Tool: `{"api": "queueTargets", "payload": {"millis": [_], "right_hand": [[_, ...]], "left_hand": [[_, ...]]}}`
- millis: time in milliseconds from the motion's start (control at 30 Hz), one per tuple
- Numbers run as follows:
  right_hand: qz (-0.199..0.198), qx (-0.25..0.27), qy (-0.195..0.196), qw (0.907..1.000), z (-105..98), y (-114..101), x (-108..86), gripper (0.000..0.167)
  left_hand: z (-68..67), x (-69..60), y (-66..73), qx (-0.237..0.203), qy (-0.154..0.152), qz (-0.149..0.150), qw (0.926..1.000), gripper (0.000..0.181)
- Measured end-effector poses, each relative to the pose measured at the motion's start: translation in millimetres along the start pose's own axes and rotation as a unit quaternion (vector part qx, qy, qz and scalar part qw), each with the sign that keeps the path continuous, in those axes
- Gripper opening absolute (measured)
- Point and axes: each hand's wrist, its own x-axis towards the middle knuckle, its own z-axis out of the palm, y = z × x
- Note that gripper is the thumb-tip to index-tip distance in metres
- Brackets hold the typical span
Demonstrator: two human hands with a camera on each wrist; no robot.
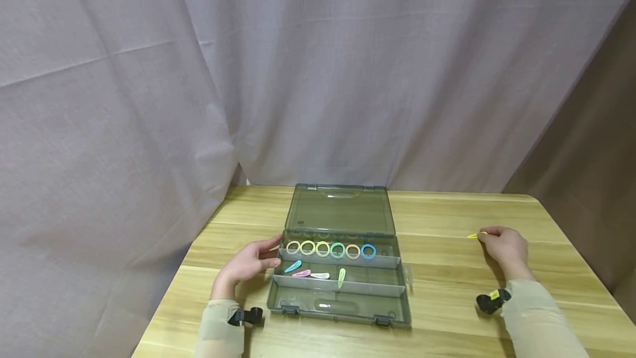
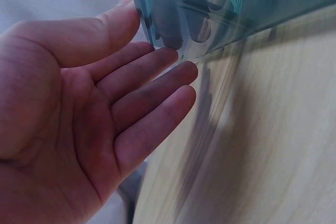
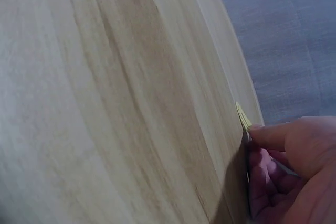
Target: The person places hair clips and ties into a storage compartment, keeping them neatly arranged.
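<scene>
In the head view my right hand pinches a yellow hair clip between thumb and fingertips, just over the table at the right. The same clip shows in the right wrist view, its far end partly covered by the fingers. My left hand touches the left side of a grey see-through organizer box, its fingers fairly straight. Three long compartments divide the box. Several coloured rings line the back one. Several hair clips, among them blue, pink, white and green, lie in the middle one.
The box's lid lies opened backwards on the wooden table. A clear tab juts from the box's right side. Grey curtains hang behind and to the left of the table; a brown one hangs at the right.
</scene>
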Motion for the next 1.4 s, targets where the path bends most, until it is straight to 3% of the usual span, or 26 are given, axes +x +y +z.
{"api": "queueTargets", "payload": {"millis": [267, 533, 733, 967, 1167, 1400], "right_hand": [[-0.031, 0.053, -0.006, 0.9981, 9, -9, -9.7, 0.046], [-0.097, 0.104, -0.041, 0.989, 25, -47, -35.2, 0.046], [-0.15, 0.147, -0.086, 0.9739, 32, -92, -63.9, 0.036], [-0.204, 0.197, -0.178, 0.9424, 47, -139, -98.7, 0.023], [-0.26, 0.158, -0.215, 0.9278, 67, -158, -114.8, 0.009], [-0.313, 0.095, -0.237, 0.9147, 88, -171, -125.5, 0.005]], "left_hand": [[0.1, 0.7, -0.6, -0.003, -0.002, 0.002, 1.0, 0.068], [0.2, 0.3, -1.6, -0.003, -0.003, 0.001, 1.0, 0.068], [-0.2, 0.3, -1.4, -0.001, -0.001, -0.002, 1.0, 0.068], [-1.0, -1.2, -0.8, -0.003, -0.004, -0.006, 1.0, 0.069], [-1.1, -2.0, -0.7, 0.001, -0.001, -0.005, 1.0, 0.07], [0.0, -0.9, 1.6, 0.004, -0.005, -0.005, 1.0, 0.07]]}}
